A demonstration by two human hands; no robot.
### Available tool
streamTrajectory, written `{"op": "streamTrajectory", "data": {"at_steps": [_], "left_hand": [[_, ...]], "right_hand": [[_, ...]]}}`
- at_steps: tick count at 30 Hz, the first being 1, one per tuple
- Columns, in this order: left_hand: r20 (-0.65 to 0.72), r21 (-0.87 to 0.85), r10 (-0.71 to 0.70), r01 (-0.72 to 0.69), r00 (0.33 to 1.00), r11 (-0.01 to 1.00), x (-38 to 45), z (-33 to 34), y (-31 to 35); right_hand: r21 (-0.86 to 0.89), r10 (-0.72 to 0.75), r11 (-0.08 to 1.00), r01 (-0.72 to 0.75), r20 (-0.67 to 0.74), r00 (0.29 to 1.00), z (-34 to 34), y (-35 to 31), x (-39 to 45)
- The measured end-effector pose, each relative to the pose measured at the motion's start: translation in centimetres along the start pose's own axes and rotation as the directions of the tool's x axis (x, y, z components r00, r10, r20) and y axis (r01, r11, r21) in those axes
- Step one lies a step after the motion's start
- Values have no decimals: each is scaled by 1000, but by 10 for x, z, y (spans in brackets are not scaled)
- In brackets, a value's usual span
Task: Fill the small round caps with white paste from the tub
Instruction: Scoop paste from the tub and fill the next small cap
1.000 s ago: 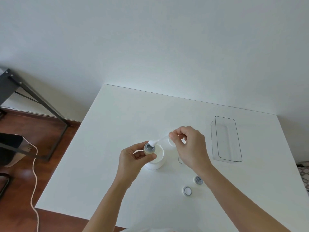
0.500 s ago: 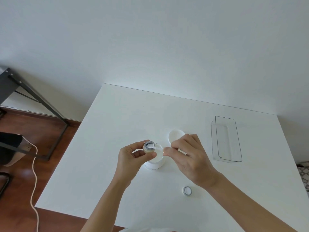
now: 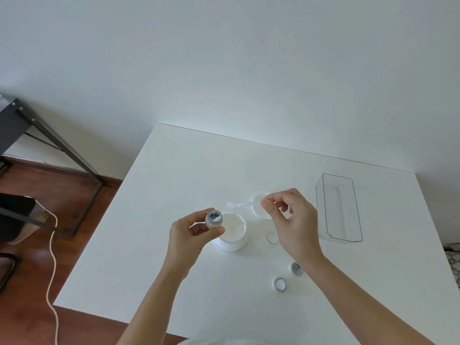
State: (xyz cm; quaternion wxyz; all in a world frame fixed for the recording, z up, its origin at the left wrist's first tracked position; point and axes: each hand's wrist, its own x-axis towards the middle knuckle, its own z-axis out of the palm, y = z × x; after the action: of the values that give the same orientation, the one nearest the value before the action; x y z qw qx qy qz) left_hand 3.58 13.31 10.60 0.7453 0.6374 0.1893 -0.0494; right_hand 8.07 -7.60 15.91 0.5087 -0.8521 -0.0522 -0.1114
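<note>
My left hand (image 3: 189,235) pinches a small round cap (image 3: 214,218) beside the open white tub (image 3: 232,234); the cap's grey inside is partly covered with white paste. My right hand (image 3: 291,220) holds a thin clear spatula (image 3: 242,205) by its handle, its paste-laden tip hovering above the tub's far rim. The tub's white lid (image 3: 258,207) lies behind, partly hidden by my fingers. Two more caps rest on the table near my right forearm: one with white paste (image 3: 279,284), one showing grey inside (image 3: 296,268).
A clear rectangular tray (image 3: 339,207) stands to the right on the white table (image 3: 174,170). A faint ring mark (image 3: 271,238) sits by the tub. A dark metal frame (image 3: 49,140) and a cord (image 3: 51,257) are on the wooden floor at left.
My right hand has lifted out of the tub and drawn back right, raising the spatula tip with paste. The grey cap near my forearm is visible again. The left hand has barely moved.
</note>
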Motion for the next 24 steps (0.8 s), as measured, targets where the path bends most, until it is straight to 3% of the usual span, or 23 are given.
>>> {"op": "streamTrajectory", "data": {"at_steps": [2, 4, 10, 15, 18, 24], "left_hand": [[-19, 9, 0, 0, 1000, 1000, -1, -5, -3], [-38, 18, -1, 2, 999, 1000, -2, -9, -5], [-67, 32, -7, 9, 998, 999, -7, -17, -9], [-81, 30, -16, 19, 997, 999, -8, -21, -10], [-81, 32, -23, 26, 996, 999, -8, -21, -11], [-87, 39, -29, 32, 996, 999, -7, -22, -13]], "right_hand": [[-35, 117, 993, -116, 37, 992, 8, 10, 2], [-147, 151, 980, -136, 94, 984, 19, 20, 2], [-538, 27, 831, 145, 300, 954, 57, 38, -2], [-602, 130, 780, 173, 425, 896, 75, 45, -2], [-570, 234, 820, 54, 419, 877, 76, 45, -1], [-407, 486, 845, -346, 314, 816, 52, 46, 7]]}}
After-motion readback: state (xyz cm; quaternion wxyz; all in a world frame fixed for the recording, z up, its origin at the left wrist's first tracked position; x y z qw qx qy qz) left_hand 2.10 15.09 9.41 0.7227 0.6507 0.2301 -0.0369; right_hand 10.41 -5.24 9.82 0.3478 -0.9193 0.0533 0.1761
